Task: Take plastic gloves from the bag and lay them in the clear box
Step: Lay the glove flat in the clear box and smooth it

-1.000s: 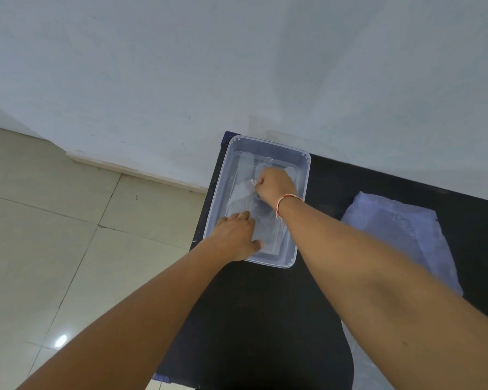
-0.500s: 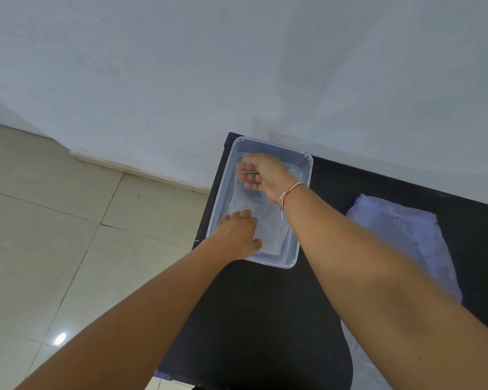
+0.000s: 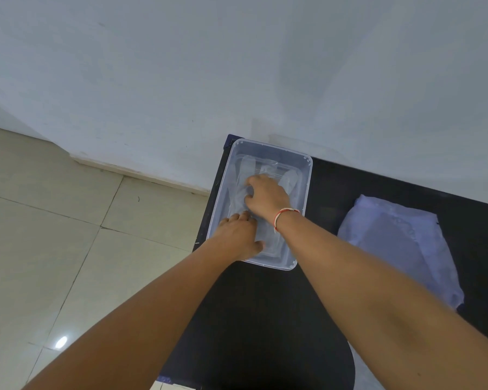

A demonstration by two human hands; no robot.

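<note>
Floor: pale beige glossy floor tiles point(image 3: 68, 235) are seen at the far left, with a small bright spot of reflected light near the lower edge.
Wall: a plain grey-white wall point(image 3: 237, 66) fills the upper half, met by a light skirting strip at the floor.
Table: a black matte tabletop point(image 3: 251, 319) is set against the wall, its left edge bordering the tiles.
Left hand: the left hand point(image 3: 238, 237) is laid over the near left corner of the box, fingers stretched forward and flat on the plastic inside, thumb spread along the near rim; nothing is gripped by it.
Box: a clear rectangular plastic box point(image 3: 304, 175) with rounded corners stands at the table's far left corner, its long side running away from the viewer.
Gloves: thin transparent plastic gloves point(image 3: 268, 167) are lying crumpled inside the box, on its floor.
Right hand: the right hand point(image 3: 265, 194) is lowered into the middle of the box, fingers curled downward onto the gloves; whether the film is pinched or only pressed cannot be told.
Wristband: a red and white thread wristband point(image 3: 283, 215) is worn on the right wrist.
Bag: a flat pale lavender translucent plastic bag point(image 3: 400, 249) is spread on the table, well apart from the box on its right.
</note>
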